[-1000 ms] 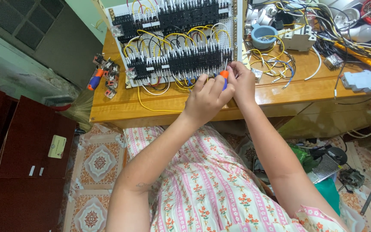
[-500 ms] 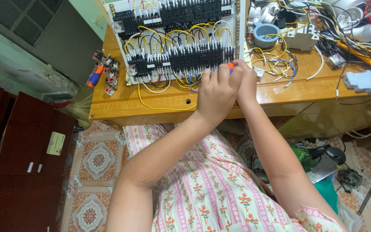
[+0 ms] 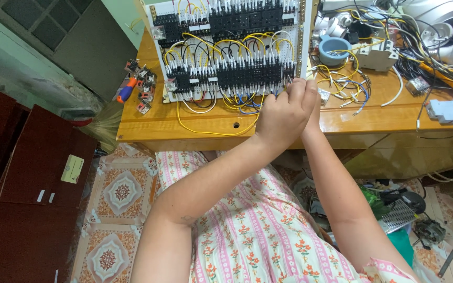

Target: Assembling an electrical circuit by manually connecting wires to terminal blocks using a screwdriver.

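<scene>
**Two hands pressed together at the edge of a wiring board**

At the far left stand dark red cabinets (image 3: 22, 173) on a patterned tile floor (image 3: 116, 194). A wooden tabletop (image 3: 153, 126) runs across the upper part of the view. Near its left end lies a small pile of red and black parts (image 3: 140, 91) with an orange and blue handle (image 3: 126, 90) among them.

A white wiring board (image 3: 226, 52) lies flat in the middle of the tabletop, filled with two rows of black blocks and laced with yellow, black and white wires. A long yellow wire (image 3: 205, 131) loops off its near edge onto the wood.

The left hand (image 3: 284, 115) is at the board's lower right corner, fingers curled into a closed grip, fingertips touching the lower row of blocks. What it grips is hidden behind its own fingers, so I cannot tell whether it holds anything. The right hand (image 3: 314, 112) sits just behind it, touching it and mostly covered; whether its grip is open or closed cannot be told.

Just right of the hands lies a tangle of loose wires (image 3: 342, 89), then a blue roll of tape (image 3: 334, 48), a white box-shaped switch (image 3: 378, 55), and further right more cables and a pale grey plastic part (image 3: 449, 110). Below, the person's lap shows a pink floral dress (image 3: 258, 230).
</scene>
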